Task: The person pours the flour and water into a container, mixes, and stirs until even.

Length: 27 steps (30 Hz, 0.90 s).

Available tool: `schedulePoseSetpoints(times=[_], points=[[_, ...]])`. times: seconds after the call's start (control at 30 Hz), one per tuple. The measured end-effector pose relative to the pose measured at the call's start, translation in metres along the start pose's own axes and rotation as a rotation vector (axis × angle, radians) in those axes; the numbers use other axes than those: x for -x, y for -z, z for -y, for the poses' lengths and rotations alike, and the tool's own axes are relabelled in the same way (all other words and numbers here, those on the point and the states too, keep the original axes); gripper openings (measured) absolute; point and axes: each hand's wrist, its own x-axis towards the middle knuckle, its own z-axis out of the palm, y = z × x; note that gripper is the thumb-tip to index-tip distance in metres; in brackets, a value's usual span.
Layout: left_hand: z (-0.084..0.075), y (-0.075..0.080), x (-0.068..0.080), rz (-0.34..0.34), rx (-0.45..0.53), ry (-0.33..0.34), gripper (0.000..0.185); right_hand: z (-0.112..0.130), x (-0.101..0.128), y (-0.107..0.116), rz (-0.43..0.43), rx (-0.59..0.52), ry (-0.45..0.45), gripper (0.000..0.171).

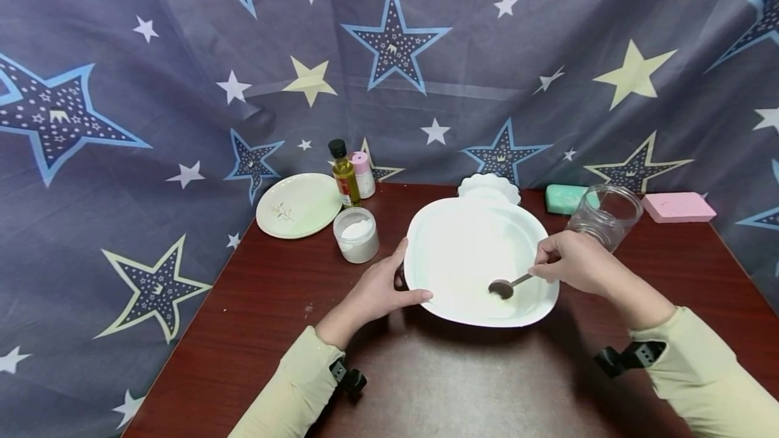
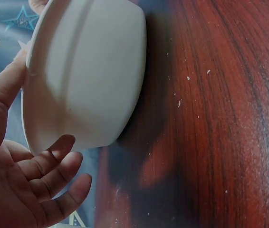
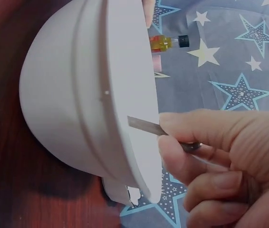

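Note:
A white oval basin (image 1: 462, 249) stands at the middle of the table. My left hand (image 1: 379, 289) grips its left rim, the thumb over the edge and the fingers at the outer wall; in the left wrist view several fingertips (image 2: 61, 145) are near the basin's underside (image 2: 103, 71). Between thumb and forefinger my right hand (image 1: 575, 261) pinches the handle of a small dark spoon (image 1: 502, 288). The spoon's bowl is inside the basin, low and right of centre, by a pale yellowish patch. In the right wrist view the basin wall hides the spoon's bowl, while its handle (image 3: 146, 126) shows.
Left of the basin stand an open jar of white powder (image 1: 357, 238), an oil bottle (image 1: 345, 174), a pink-capped bottle (image 1: 363, 176) and a plate (image 1: 298, 207). Behind it is a white scalloped dish (image 1: 489, 188). A glass jar (image 1: 608, 215), green sponge (image 1: 562, 200) and pink sponge (image 1: 678, 207) are at right.

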Motion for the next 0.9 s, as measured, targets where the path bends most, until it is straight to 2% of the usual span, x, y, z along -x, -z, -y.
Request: schedulePoseSetpoints(times=[0.3, 0.57, 0.7, 0.9], points=[[0.000, 0.000, 0.000, -0.004, -0.007, 0.000, 0.108, 0.003, -0.001, -0.002, 0.103, -0.057, 0.015, 0.018], [0.000, -0.001, 0.000, -0.005, -0.009, 0.003, 0.109, 0.006, -0.004, -0.010, 0.139, -0.126, 0.078, 0.020], [0.000, -0.001, 0.000, -0.006, -0.016, 0.001, 0.109, 0.011, -0.006, -0.016, 0.125, -0.137, 0.070, 0.022], [0.000, -0.001, 0.000, -0.011, -0.021, -0.003, 0.108, 0.019, -0.010, -0.028, 0.060, -0.130, 0.074, 0.022]])
